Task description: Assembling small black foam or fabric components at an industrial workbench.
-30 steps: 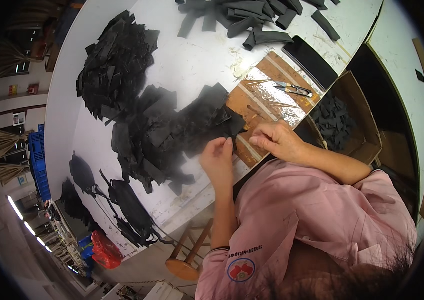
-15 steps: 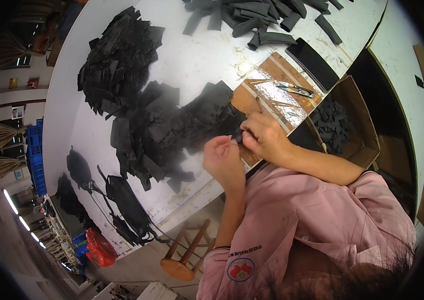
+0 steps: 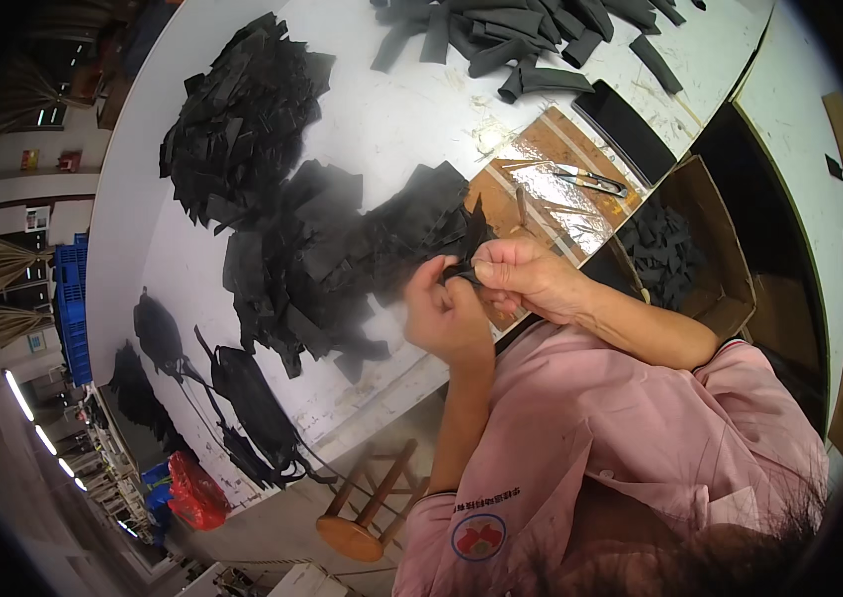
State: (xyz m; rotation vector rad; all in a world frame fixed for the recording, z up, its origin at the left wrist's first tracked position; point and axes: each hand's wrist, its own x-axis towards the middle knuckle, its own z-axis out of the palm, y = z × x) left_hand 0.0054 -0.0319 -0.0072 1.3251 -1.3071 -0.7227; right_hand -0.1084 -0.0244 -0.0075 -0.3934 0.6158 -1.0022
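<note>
Both my hands meet over the table's near edge, pinching one small black fabric piece between them. Its pointed end sticks up above my fingers. My left hand is closed on its lower left part, fingers curled. My right hand grips it from the right with thumb and fingers. Just beyond lies a heap of flat black fabric pieces, which spreads leftward. A brown board with clear tape strips lies past my right hand, with thread snips on it.
A taller black heap stands far left, and black fabric tubes lie at the back. A dark phone-like slab borders the board. Right of the table, a cardboard box holds black scraps. A black bag lies left; a wooden stool stands below.
My hands have come together on the black piece, which now shows upright between my fingers. The right hand has turned, its thumb now on the piece.
</note>
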